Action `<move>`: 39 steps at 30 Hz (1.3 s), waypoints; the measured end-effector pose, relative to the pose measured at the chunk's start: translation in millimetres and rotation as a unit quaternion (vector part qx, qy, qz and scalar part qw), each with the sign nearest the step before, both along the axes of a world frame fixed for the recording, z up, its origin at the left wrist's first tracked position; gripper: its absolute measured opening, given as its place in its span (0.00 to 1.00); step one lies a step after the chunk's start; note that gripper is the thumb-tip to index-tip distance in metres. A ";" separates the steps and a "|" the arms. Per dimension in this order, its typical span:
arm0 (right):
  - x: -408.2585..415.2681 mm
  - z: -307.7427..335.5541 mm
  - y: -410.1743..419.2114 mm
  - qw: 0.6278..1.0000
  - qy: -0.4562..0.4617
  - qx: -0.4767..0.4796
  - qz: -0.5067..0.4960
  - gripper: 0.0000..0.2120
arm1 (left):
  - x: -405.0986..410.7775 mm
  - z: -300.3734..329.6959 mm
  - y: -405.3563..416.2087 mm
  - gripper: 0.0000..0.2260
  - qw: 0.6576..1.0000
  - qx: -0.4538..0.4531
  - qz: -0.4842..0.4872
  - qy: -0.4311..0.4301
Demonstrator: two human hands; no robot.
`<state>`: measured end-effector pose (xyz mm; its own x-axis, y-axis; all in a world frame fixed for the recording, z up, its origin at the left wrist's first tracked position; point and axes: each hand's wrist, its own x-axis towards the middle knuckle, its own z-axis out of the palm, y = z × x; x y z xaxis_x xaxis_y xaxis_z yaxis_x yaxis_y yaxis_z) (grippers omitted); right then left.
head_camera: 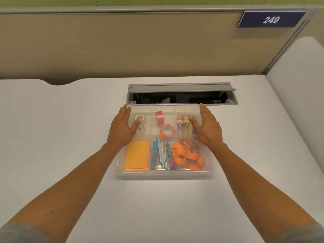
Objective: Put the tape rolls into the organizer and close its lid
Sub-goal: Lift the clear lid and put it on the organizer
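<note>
I looked down on a white table [70, 128] where a clear plastic organizer [164, 172] sat in the middle. Its clear lid [163, 108] lay over the top. My left hand [122, 127] rested open and flat on the lid's far left part, fingers stretched toward the far corner. My right hand [206, 127] rested open on the far right part in the same way. Neither hand gripped anything. Through the lid I saw two white tape rolls [140, 118] in the far left compartment and two pink tape rolls [159, 118] in the far middle one. An orange notepad [137, 155] filled the near left compartment, and an orange strap [187, 155] lay in the near right one. Just beyond the organizer, a gray cable hatch [182, 93] stood open in the table.
</note>
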<state>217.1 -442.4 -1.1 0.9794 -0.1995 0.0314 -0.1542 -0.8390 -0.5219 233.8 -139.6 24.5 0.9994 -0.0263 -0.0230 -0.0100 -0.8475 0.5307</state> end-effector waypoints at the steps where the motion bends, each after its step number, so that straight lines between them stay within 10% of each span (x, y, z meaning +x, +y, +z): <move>1: -11.9 8.8 1.0 1.000 -0.023 0.000 -0.012 0.36 | -11.9 8.1 1.0 0.31 0.999 -0.029 0.015 -0.012; 12: -66.4 12.9 6.3 0.965 -0.023 0.126 -0.229 0.21 | -70.9 -7.3 17.9 0.18 0.956 -0.183 0.230 -0.004; 39: -86.4 12.6 15.6 0.969 0.002 0.163 -0.185 0.19 | -97.4 -5.3 8.3 0.21 0.951 -0.206 0.230 0.017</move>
